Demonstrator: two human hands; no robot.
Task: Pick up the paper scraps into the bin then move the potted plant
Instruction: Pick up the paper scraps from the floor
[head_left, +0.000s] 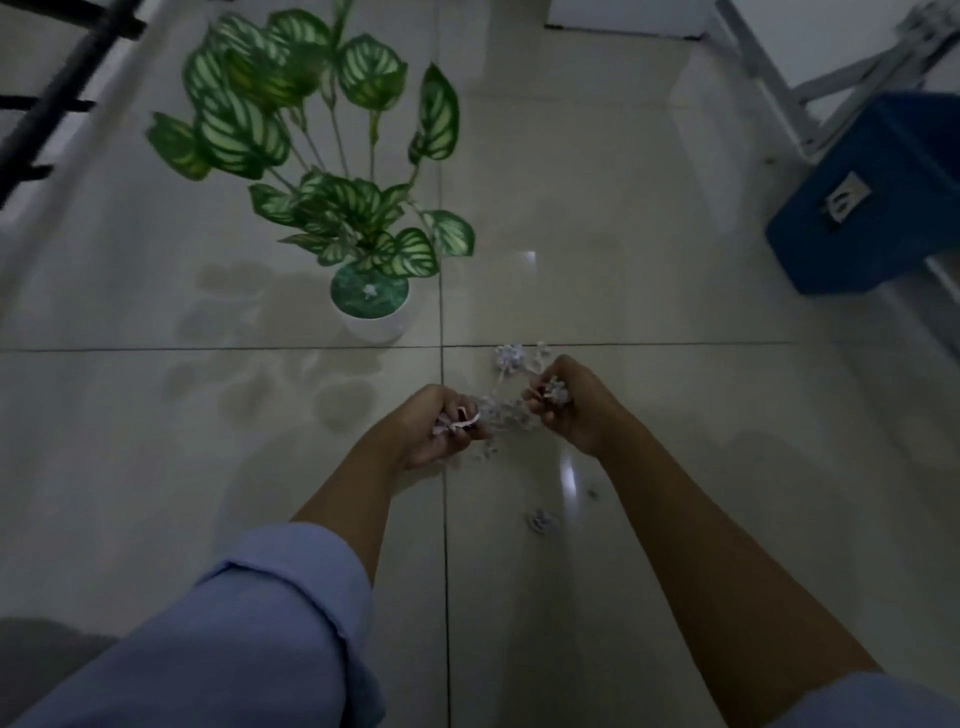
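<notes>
Paper scraps (511, 358) lie scattered on the pale tiled floor in front of me, with a few more (540, 519) nearer to me. My left hand (436, 431) is closed around a small bunch of scraps just above the floor. My right hand (563, 402) grips another bunch, right beside the pile. The potted plant (370, 296), green striped leaves in a white pot, stands on the floor behind and to the left of my hands. A blue bin (872, 208) sits far right.
A grey metal frame (810, 88) stands behind the blue bin at the upper right. A dark railing (57, 98) runs along the upper left. A white door or panel (623, 15) is at the top.
</notes>
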